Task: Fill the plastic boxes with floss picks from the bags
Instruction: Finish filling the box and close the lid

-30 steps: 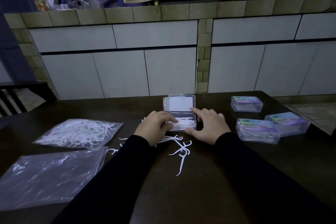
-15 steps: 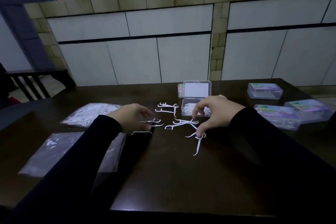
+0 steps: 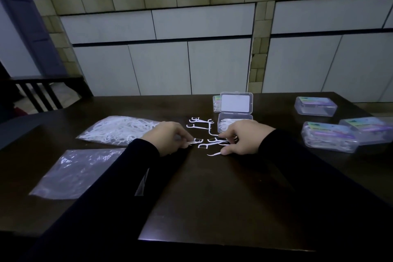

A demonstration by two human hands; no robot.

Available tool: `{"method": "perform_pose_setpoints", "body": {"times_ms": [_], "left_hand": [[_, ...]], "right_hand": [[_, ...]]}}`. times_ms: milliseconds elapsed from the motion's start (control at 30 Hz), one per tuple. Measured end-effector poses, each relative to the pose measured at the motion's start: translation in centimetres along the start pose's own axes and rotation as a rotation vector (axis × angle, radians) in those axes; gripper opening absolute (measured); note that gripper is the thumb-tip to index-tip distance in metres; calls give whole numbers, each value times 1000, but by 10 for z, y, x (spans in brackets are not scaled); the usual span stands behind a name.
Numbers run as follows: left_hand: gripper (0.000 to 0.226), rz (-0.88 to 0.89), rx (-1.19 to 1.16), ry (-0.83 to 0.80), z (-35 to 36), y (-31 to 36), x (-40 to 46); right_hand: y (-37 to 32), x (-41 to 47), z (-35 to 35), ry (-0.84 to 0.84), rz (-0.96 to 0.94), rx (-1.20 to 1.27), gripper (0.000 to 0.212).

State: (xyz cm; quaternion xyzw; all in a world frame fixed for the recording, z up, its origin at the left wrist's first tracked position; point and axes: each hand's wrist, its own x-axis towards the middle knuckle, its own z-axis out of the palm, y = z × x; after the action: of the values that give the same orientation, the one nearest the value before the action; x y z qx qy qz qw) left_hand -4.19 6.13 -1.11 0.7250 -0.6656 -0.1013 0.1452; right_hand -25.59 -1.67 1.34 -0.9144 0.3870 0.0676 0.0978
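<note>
My hands have left the open box (image 3: 235, 126) and dropped to the loose floss picks (image 3: 201, 126) on the worktop (image 3: 212, 198). Left hand (image 3: 168, 137) pinches one pick; right hand (image 3: 242, 139) curls over several, fingertips touching them. Gathering another batch to load.

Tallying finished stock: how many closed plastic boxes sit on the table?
3 on the right: far box, near box, rightmost box beside it. A fourth box behind the open box is mostly hidden.
</note>
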Motion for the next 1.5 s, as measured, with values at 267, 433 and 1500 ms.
{"method": "perform_pose_setpoints", "body": {"times_ms": [267, 433, 1500], "left_hand": [[8, -61, -9, -21, -9, 0, -1], [14, -16, -10, -3, -6, 2, 5], [30, -7, 494, 4, 16, 32, 24]], "right_hand": [[-12, 3, -7, -25, 63, -148, 60], [-10, 1, -10, 24, 53, -71, 44], [-23, 9, -3, -13, 204, -361, 35]]}}
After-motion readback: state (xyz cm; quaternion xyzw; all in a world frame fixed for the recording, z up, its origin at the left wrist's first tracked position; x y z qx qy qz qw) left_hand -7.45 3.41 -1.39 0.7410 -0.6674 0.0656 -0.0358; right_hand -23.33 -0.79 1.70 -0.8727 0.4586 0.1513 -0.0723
